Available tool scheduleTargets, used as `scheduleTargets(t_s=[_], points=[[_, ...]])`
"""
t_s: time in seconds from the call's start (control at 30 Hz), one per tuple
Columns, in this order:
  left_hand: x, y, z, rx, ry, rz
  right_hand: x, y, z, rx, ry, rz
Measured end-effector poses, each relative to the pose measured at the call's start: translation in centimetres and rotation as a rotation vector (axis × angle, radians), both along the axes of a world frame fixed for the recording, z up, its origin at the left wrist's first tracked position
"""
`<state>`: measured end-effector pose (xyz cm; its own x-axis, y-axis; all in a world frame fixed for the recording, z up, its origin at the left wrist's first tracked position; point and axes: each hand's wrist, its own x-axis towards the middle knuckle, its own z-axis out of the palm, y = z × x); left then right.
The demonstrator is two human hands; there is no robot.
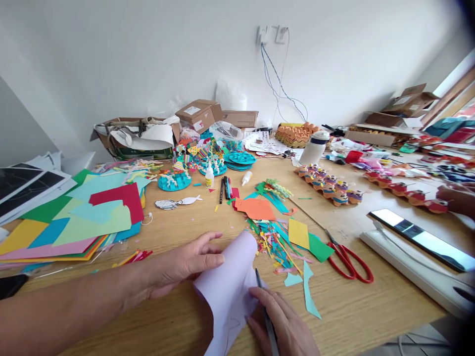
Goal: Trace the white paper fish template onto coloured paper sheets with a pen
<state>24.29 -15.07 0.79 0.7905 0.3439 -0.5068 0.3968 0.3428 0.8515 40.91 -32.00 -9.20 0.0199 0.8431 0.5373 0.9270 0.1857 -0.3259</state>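
Note:
A sheet of light purple paper (232, 277) is curled over on the wooden table in front of me, with a pencil-like line drawn low on it. My left hand (189, 264) holds its left side, thumb on top and some fingers hidden behind. At the lower right, my right hand (280, 319) grips a dark pen (268, 326), its tip pointing up and away. The fingers of that hand also touch the sheet's right edge. Just beyond the sheet lie an orange paper cutout (256, 208) and a heap of coloured paper scraps (272, 244).
Red-handled scissors (351, 262) lie to the right, near a phone (419, 237) and a white device (401, 272). Coloured paper sheets (100, 212) are piled at left. Markers (224, 190), a glue bottle (209, 175) and a white flask (314, 148) stand or lie farther back. Another person's hand (458, 198) is at far right.

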Motion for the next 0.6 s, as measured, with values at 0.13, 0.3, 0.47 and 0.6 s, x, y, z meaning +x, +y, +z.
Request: scheduleTargets(t_s=[0.13, 0.3, 0.47, 0.6], points=[[-0.5, -0.6, 0.3, 0.033, -0.064, -0.05, 0.0, 0.1, -0.1, 0.014, -0.01, -0.005], [-1.5, -1.2, 0.9, 0.014, -0.029, -0.095, -0.3, 0.3, 0.5, 0.075, -0.028, -0.028], [-2.4, -1.0, 1.1, 0.068, -0.013, -0.095, -0.7, 0.5, 1.1, 0.102, -0.03, -0.037], [-2.0, -1.0, 0.4, 0.152, -0.13, -0.01, -0.9, 0.5, 0.9, 0.121, -0.008, -0.063]])
